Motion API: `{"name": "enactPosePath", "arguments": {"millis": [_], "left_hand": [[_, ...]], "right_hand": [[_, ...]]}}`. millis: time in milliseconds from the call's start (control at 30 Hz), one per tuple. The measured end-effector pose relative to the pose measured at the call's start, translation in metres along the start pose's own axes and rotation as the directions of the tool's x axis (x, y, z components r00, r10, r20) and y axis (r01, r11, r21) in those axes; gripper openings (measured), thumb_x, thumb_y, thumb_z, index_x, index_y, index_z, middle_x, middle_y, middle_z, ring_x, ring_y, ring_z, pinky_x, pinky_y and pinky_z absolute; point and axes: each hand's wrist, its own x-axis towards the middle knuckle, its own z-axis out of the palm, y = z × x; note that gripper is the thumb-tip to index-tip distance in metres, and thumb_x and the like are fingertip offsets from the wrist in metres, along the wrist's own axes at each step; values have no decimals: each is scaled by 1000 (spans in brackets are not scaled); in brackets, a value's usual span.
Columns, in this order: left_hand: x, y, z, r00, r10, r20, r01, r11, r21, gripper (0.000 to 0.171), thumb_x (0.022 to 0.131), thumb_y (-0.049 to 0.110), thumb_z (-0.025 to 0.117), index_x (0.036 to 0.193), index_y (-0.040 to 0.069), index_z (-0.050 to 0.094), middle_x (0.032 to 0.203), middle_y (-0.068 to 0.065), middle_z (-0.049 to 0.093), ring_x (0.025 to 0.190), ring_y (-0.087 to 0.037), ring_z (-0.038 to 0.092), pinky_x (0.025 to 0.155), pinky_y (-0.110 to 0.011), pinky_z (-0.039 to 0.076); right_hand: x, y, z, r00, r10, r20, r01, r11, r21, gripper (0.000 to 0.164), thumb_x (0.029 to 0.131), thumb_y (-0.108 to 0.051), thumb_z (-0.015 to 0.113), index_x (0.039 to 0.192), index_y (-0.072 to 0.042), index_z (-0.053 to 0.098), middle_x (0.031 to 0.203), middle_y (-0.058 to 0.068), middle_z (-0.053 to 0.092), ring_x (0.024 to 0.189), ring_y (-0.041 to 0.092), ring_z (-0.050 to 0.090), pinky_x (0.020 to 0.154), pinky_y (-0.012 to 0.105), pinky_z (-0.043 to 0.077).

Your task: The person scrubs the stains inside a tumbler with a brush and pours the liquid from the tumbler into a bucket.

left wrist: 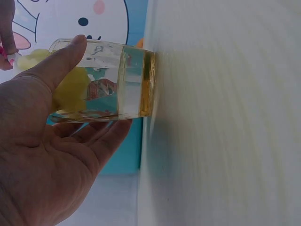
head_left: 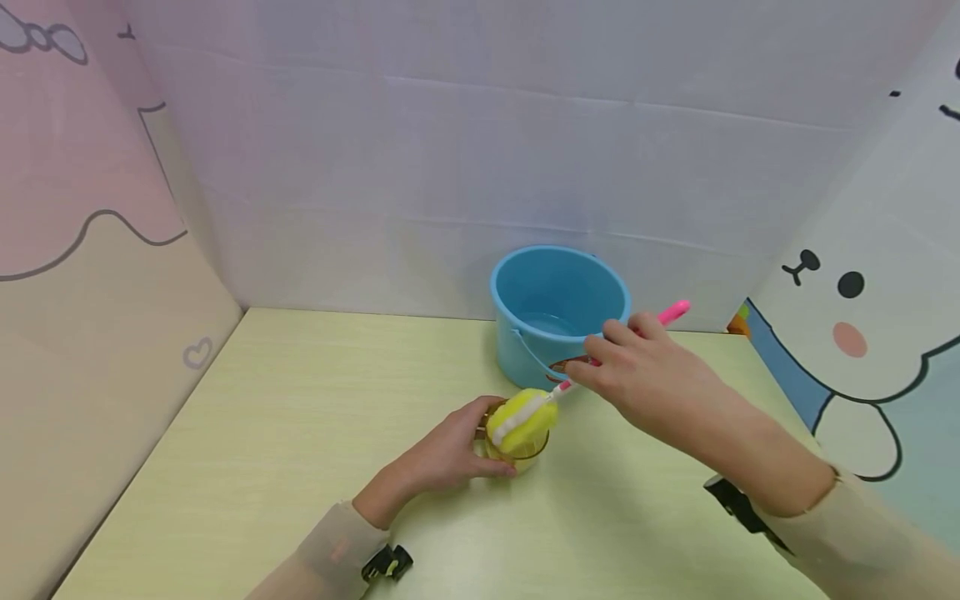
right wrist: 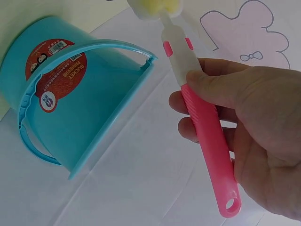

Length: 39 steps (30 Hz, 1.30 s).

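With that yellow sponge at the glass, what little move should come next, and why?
Probably the right hand should push the yellow sponge slightly deeper by its pink handle. The sponge is only partly inside the glass, not reaching its base, and the left hand already grips the glass.

"How does the glass (left wrist: 110,80) look?"

"Clear, amber-tinted, thick-based — mouth up, base down at the counter (head_left: 300,417)."

"And the brush (right wrist: 204,122)?"

"Ribbed pink handle (right wrist: 218,174) with a holed end, white neck (right wrist: 178,54), yellow-and-white sponge head (head_left: 521,419) — partly inside the glass, partly bulging above its rim. The handle slants upward, away from the glass."
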Motion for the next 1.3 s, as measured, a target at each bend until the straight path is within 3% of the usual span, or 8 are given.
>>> {"name": "enactPosePath", "arguments": {"millis": [200,567,900,1133,1300], "left_hand": [[0,-1,1,1000,-10,-7,10,1000,-5,87,83,32,95,152,12,46,133,5,60,123,-16,62,108,-37,51],[-1,-1,1,1000,-10,-9,11,1000,18,87,83,34,94,152,13,46,136,6,60,126,-18,59,110,-40,49],[-2,0,0,1000,-24,-14,24,999,33,88,83,35,94,153,13,46,135,4,60,125,-18,59,109,-42,49],[-2,0,0,1000,-11,-8,12,1000,28,89,83,34,94,155,13,45,139,4,59,126,-19,59,109,-41,49],[-1,0,0,1000,1,-7,-1,1000,19,88,84,34,94,154,14,45,141,5,58,128,-20,59,110,-40,49]], "right_hand": [[1,1,1,999,30,37,-29,999,-18,42,80,-19,94,117,-21,75,94,4,65,90,27,57,79,44,45],[-1,5,3,999,38,30,-36,998,-53,37,80,-14,94,110,-17,72,85,5,56,83,26,53,79,44,43],[-7,11,4,997,55,46,-53,998,-43,42,77,-12,96,114,-17,74,87,6,59,85,27,55,79,44,42],[-12,15,5,997,67,41,-65,997,-48,45,78,-12,95,117,-19,74,99,8,67,91,31,59,78,46,44],[-15,17,2,994,82,78,-79,996,-38,51,77,-12,96,122,-21,75,97,7,67,93,32,59,80,47,45]]}}
